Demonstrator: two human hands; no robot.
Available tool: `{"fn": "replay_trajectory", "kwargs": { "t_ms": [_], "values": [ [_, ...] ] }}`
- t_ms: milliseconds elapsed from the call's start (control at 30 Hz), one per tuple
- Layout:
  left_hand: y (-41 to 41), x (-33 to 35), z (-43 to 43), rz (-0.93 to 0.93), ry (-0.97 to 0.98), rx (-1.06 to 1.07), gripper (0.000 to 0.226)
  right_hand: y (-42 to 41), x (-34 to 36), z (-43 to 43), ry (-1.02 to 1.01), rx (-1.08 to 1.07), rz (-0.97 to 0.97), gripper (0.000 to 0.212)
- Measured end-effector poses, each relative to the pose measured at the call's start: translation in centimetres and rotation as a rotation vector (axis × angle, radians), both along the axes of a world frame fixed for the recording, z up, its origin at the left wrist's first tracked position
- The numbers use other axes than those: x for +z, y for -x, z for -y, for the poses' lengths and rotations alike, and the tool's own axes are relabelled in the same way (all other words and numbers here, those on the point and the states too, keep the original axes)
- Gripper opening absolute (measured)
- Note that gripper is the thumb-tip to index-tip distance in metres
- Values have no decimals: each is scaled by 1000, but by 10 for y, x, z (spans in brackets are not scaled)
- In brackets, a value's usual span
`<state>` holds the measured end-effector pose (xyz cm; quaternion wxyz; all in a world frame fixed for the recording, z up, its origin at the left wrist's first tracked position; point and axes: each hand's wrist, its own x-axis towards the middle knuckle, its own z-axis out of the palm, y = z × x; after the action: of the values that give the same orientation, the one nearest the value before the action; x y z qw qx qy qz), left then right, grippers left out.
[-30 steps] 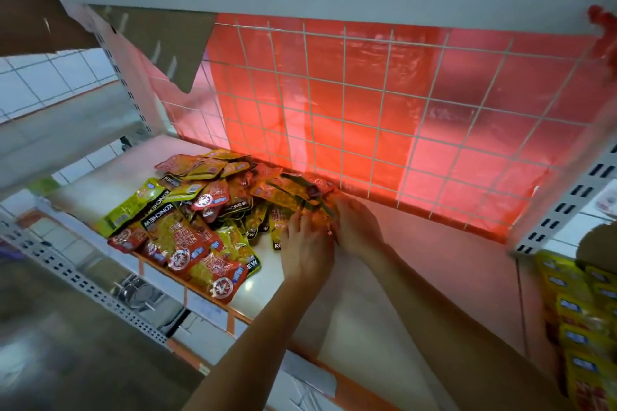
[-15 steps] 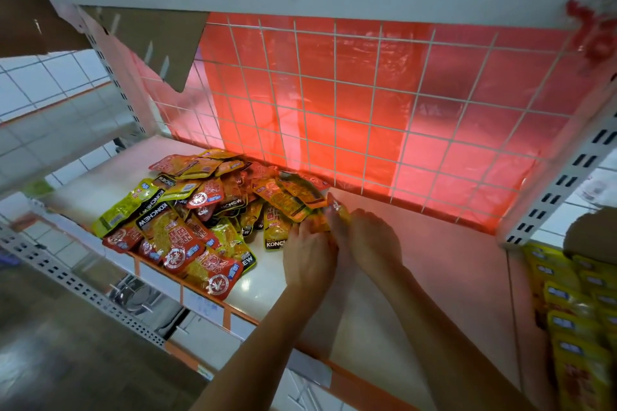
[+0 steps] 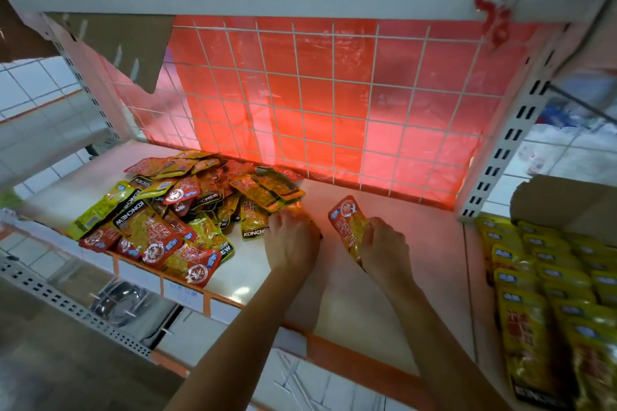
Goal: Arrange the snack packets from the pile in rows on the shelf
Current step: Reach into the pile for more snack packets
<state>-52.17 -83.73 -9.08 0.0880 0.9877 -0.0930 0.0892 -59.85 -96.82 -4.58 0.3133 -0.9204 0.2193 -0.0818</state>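
A pile of red and yellow snack packets (image 3: 173, 210) lies on the left half of the white shelf (image 3: 417, 260). My right hand (image 3: 384, 248) grips one red and yellow packet (image 3: 345, 222) by its lower end and holds it upright, just right of the pile. My left hand (image 3: 292, 240) lies palm down on the pile's right edge, its fingers curled over a packet (image 3: 253, 222) there. What is under that hand is hidden.
A white wire grid (image 3: 334, 103) backed by red plastic closes the shelf's rear. A slotted upright (image 3: 510, 143) bounds it on the right. Beyond it, yellow packets (image 3: 551, 277) stand in rows on the neighbouring shelf. An upper shelf (image 3: 267, 3) hangs overhead.
My right hand has pulled one packet out of the pile and carried it to the right, away from my left hand. The left hand stays on the pile's edge.
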Motion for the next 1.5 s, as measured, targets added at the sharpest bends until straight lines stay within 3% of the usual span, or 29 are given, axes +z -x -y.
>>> {"fn": "replay_trajectory", "kwargs": {
  "t_ms": [100, 267, 367, 433, 533, 700, 867, 933, 1033, 1067, 1200, 1333, 1500],
  "values": [
    [6, -2, 6, -11, -35, -74, 36, 7, -4, 8, -81, -52, 29, 28],
    [37, 7, 30, -8, 219, -156, 24, 22, -5, 19, -193, -111, 81, 29],
    [46, 13, 40, 5, 384, -118, 39, 32, -6, 26, -238, -145, 97, 28],
    [51, 20, 45, -100, 366, -116, 51, 39, -4, 32, -254, -162, 109, 28],
    [59, 25, 55, -204, 382, -236, 45, 54, -2, 44, -258, -204, 115, 28],
    [85, 40, 90, -431, 752, -327, 34, 79, 3, 73, -267, -309, 245, 29],
    [110, 42, 118, -847, 1085, -401, 84, 111, 12, 114, -251, -458, 302, 20],
    [122, 41, 127, -906, 1087, -459, 79, 126, 16, 128, -250, -502, 341, 16],
    [139, 43, 140, -900, 985, -523, 39, 147, 19, 148, -239, -559, 367, 16],
    [143, 40, 143, -889, 953, -512, 36, 153, 19, 154, -229, -575, 368, 15],
    [158, 29, 154, -813, 820, -474, 47, 173, 14, 173, -224, -623, 360, 24],
    [175, 32, 161, -698, 660, -452, 31, 187, 16, 184, -232, -621, 348, 27],
    [184, 31, 164, -579, 557, -443, 29, 196, 15, 198, -273, -601, 364, 25]
  ]
}}
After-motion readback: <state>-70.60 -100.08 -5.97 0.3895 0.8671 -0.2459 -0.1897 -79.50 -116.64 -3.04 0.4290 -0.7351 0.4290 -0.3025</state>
